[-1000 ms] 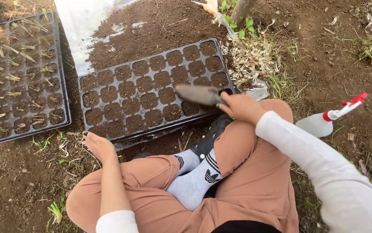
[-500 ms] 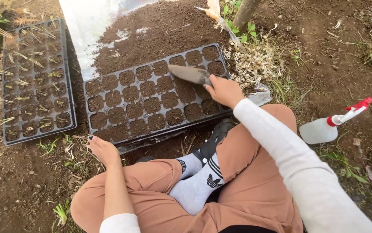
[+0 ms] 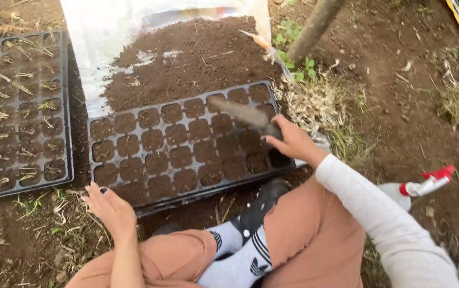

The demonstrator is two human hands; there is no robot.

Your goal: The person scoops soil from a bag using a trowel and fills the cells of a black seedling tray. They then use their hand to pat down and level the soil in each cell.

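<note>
- The right hand (image 3: 293, 143) is clamped on the handle of a trowel (image 3: 242, 113); the blade is blurred and lies flat just above the right end of the tray (image 3: 187, 144).
- The trowel blade points up and to the left, over the cells in the tray's far right corner.
- The tray is black, with rows of square cells packed with dark soil, and sits on the ground in front of the person's crossed legs.
- The left hand (image 3: 109, 208) holds nothing; its fingers are loosely spread and rest on the ground at the tray's near left corner, with the fingertips just at the rim.
- Behind the tray a heap of soil (image 3: 187, 58) lies on a white sheet (image 3: 93, 32), touching the tray's far edge.
- A second tray (image 3: 19, 112) lies to the left, just beside the first; its cells hold pale, thin seedlings.
- A spray bottle (image 3: 416, 189) with a red trigger lies on the ground to the right, partly hidden by the right sleeve.
- A thin trunk (image 3: 314, 26) rises beyond the tray's far right corner, with small green leaves at its foot.
- A patch of dry pale stalks (image 3: 309, 101) lies just right of the tray, near the right hand.
- The person sits cross-legged in tan trousers, grey socks and a black shoe (image 3: 258, 205), which lies just below the tray's near edge.
</note>
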